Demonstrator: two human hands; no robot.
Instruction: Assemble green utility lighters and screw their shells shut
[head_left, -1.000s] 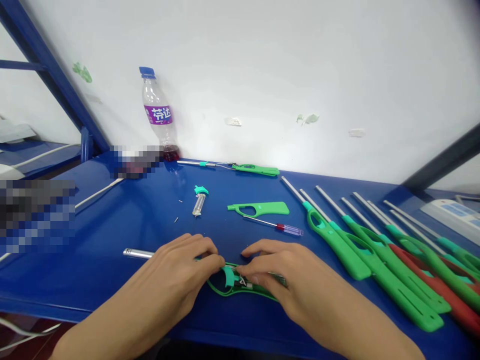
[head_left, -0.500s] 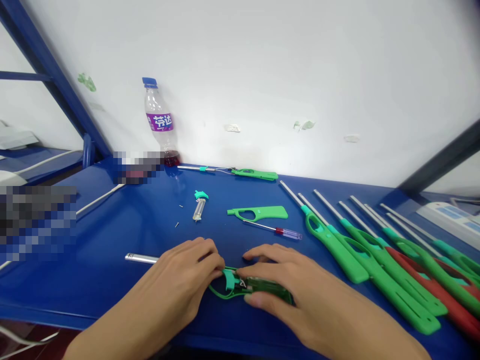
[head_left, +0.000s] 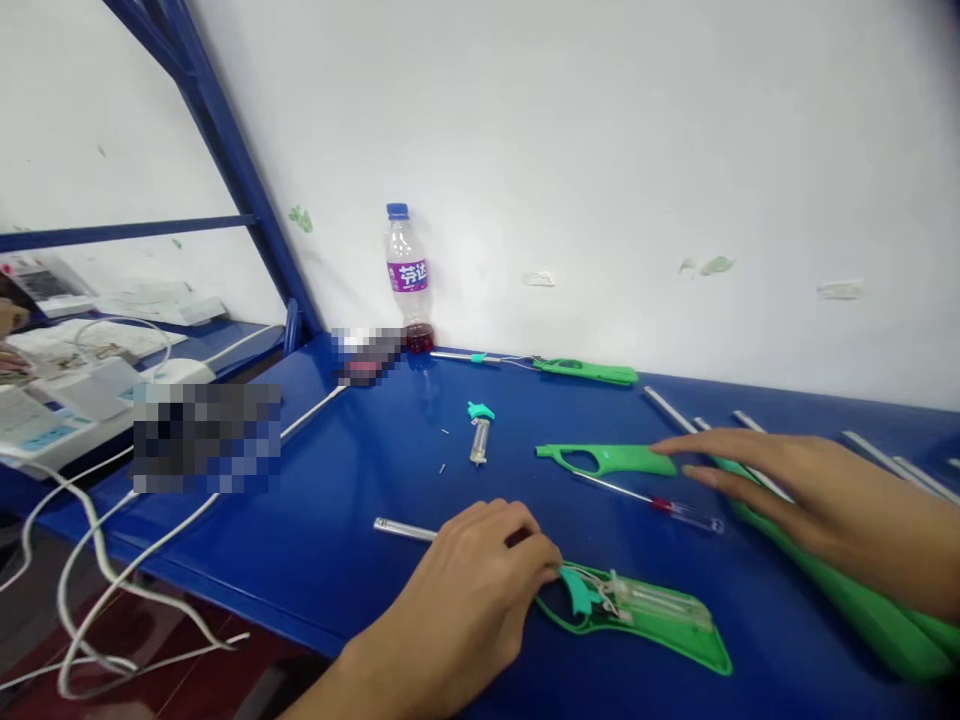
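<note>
Left hand point(head_left: 480, 575) is pinching an opened lighter point(head_left: 660, 635); right hand point(head_left: 817, 495) is hovering by a loose handle half point(head_left: 630, 459).
The left thumb and fingertips are closing on the lighter beside its teal trigger point(head_left: 577, 590) — its metal tube point(head_left: 405, 529) is poking out left of that hand, its handle and clear tank point(head_left: 664, 603) lying to the right. The right thumb and forefinger are standing apart at the handle half's end — whether they are touching it, I cannot tell. A screwdriver point(head_left: 686, 515) is lying just left of the right hand, a second tank point(head_left: 480, 440) beyond the left hand, and more lighters point(head_left: 862, 620) beneath the right hand.
</note>
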